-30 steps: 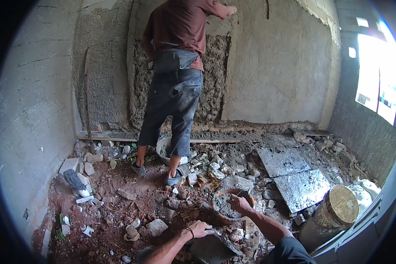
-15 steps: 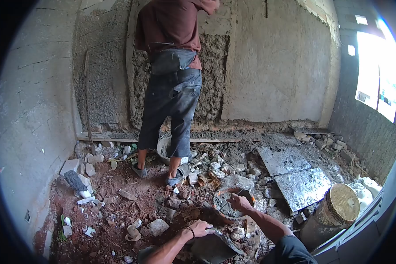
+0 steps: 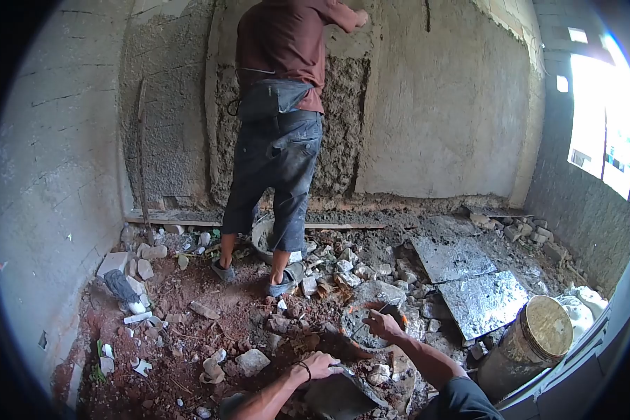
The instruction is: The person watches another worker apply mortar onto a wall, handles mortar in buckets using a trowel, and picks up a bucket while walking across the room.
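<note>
My left hand (image 3: 322,365), with a dark band at the wrist, is closed on the upper edge of a dark, flat-looking piece (image 3: 339,397) at the bottom centre. Up and to the right, my right hand (image 3: 382,325) is closed round a thin tool whose metal part (image 3: 360,327) reaches over a round basin (image 3: 372,341) with an orange rim. Grey material lies inside the basin. The tool's handle is mostly covered by my fingers.
A co-worker (image 3: 280,105) stands ahead, facing the wall, with a bucket (image 3: 261,238) by the feet. Stones (image 3: 252,361) litter the reddish ground. Two grey boards (image 3: 484,302) lie to the right, near a tall dirty bucket (image 3: 528,346). A stick (image 3: 142,154) leans at the left.
The co-worker's raised arm has dropped back lower against the wall since the middle frame, and the torso has shifted slightly right. My two hands stay nearly in place, still gripping.
</note>
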The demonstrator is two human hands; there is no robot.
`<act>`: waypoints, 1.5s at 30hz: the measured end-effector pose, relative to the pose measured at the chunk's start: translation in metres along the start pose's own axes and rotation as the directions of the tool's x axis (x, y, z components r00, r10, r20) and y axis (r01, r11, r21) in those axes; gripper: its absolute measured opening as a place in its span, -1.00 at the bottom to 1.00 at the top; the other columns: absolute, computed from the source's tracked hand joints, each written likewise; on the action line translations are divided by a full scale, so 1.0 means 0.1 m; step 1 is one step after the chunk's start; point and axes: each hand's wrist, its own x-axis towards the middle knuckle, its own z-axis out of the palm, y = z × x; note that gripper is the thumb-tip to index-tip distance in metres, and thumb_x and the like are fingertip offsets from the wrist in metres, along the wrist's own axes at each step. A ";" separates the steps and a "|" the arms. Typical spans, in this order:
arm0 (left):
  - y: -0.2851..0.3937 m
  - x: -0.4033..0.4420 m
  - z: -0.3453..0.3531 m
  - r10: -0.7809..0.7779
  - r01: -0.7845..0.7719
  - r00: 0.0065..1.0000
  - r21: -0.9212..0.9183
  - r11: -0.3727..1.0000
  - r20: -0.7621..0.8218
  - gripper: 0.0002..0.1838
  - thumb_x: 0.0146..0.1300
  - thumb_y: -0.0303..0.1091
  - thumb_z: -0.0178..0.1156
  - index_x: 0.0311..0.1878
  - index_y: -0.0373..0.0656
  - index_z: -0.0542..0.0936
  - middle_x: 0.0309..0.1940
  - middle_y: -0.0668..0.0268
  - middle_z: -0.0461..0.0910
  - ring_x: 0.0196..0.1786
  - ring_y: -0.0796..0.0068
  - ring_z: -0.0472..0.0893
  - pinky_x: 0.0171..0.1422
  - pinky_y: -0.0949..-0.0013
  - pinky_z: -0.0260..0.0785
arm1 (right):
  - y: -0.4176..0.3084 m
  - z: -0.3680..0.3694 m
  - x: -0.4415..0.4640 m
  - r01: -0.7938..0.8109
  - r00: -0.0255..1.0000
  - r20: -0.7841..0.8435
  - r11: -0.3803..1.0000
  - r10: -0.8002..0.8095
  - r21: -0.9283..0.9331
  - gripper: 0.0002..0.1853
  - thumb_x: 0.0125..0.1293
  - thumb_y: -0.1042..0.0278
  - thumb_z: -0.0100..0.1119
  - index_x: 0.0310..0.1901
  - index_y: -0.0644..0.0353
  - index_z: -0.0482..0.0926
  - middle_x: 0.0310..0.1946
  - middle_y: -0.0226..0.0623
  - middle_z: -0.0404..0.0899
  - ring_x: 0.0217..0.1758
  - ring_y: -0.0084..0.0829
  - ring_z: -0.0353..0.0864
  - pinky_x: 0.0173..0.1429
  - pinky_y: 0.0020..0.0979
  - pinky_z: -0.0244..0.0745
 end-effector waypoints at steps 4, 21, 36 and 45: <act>0.02 0.00 -0.04 -0.017 0.017 1.000 -0.010 1.000 0.025 -0.44 0.20 0.17 0.06 0.08 -0.05 0.54 -0.05 0.09 0.57 0.02 -0.01 0.53 0.15 0.13 0.35 | -0.02 -0.03 -0.01 0.024 1.000 0.000 0.998 -0.024 0.056 -0.72 0.19 0.10 0.18 -0.36 0.15 0.43 -0.61 -0.16 0.55 -0.48 -0.11 0.60 -0.43 -0.16 0.42; 0.02 0.01 -0.03 0.021 -0.021 0.999 -0.024 0.999 0.031 -0.44 0.21 0.14 0.06 0.07 -0.14 0.54 -0.04 0.06 0.55 0.03 -0.01 0.52 0.17 0.16 0.35 | 0.00 0.00 -0.02 0.076 0.996 -0.049 0.997 -0.075 0.019 -0.82 0.15 0.23 0.21 -0.36 0.14 0.48 -0.58 -0.12 0.49 -0.48 -0.06 0.56 -0.45 -0.14 0.40; 0.06 -0.05 -0.05 0.049 -0.051 0.998 -0.037 0.998 -0.048 -0.46 0.20 0.11 0.08 0.06 -0.12 0.55 -0.10 0.04 0.58 -0.05 -0.03 0.55 0.10 0.13 0.39 | 0.06 0.03 0.01 0.045 0.998 -0.034 0.999 -0.045 -0.013 -0.80 0.16 0.19 0.19 -0.29 0.11 0.48 -0.57 -0.08 0.52 -0.46 0.01 0.55 -0.43 -0.10 0.39; 0.06 -0.02 -0.05 0.047 -0.049 0.998 -0.040 0.998 -0.050 -0.48 0.20 0.07 0.10 0.03 -0.15 0.55 -0.09 0.03 0.56 -0.03 -0.01 0.55 0.09 0.17 0.40 | 0.04 0.00 0.00 0.069 0.998 -0.001 0.998 -0.069 -0.008 -0.82 0.12 0.28 0.17 -0.22 0.05 0.56 -0.52 -0.19 0.51 -0.46 -0.13 0.58 -0.41 -0.17 0.42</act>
